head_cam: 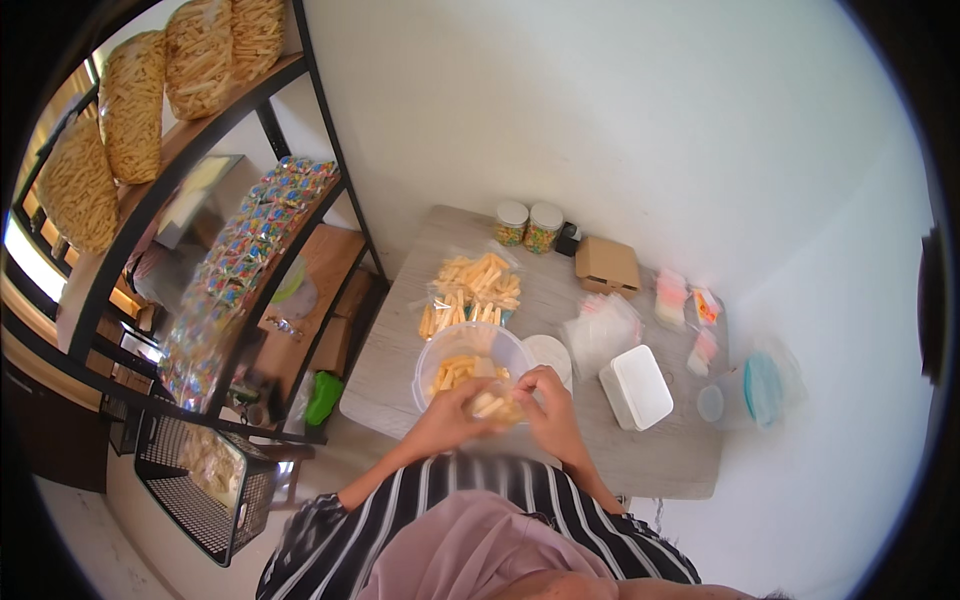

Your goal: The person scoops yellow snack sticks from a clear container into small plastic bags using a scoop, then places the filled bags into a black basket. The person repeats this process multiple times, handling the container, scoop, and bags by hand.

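Note:
My left hand [455,411] holds a small clear plastic bag [496,405] with pale yellow snack sticks in it. My right hand [546,409] pinches the bag's other edge between thumb and fingers. Both hands are over the near rim of a round translucent plastic tub [427,360], which holds more yellow snack sticks [454,371]. Behind the tub lies a heap of filled clear bags of snack sticks [480,281]. Part of a round white lid [551,356] shows just right of the tub.
On the wooden table [675,465] are empty clear bags [604,330], a white lidded box [639,390], a cardboard box [607,264], and two jars [543,229] by the wall. Black shelving [319,97] with packaged snacks stands left, above a black plastic basket [191,510].

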{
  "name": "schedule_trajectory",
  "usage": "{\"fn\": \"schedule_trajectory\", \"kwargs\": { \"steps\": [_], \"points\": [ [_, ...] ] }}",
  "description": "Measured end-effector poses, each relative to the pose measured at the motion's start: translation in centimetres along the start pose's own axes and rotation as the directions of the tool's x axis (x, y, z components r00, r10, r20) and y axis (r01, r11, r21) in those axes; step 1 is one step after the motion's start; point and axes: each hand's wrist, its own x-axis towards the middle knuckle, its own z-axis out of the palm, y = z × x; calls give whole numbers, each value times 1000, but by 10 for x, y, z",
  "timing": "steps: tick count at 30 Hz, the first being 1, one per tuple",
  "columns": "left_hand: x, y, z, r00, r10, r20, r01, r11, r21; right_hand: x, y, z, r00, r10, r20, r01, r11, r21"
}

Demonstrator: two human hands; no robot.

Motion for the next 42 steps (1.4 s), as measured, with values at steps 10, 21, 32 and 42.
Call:
{"fn": "schedule_trajectory", "kwargs": {
  "steps": [10, 21, 32, 42],
  "points": [
    [10, 2, -50, 995, -101, 17, 98, 988, 123, 42, 2, 2, 986, -163, 45, 163, 987, -8],
    [120, -170, -154, 846, -500, -184, 263, 693, -671, 149, 217, -11, 907, 422, 9, -421, 906, -45],
    [165, -233, -111, 751, -658, 52, 523, 545, -655, 155, 261, 56, 718, 574, 394, -633, 774, 25],
    [168, -238, -112, 752, -633, 182, 599, 543, -588, 167, 268, 67, 685, 556, 470, -662, 745, 81]
  ]
}}
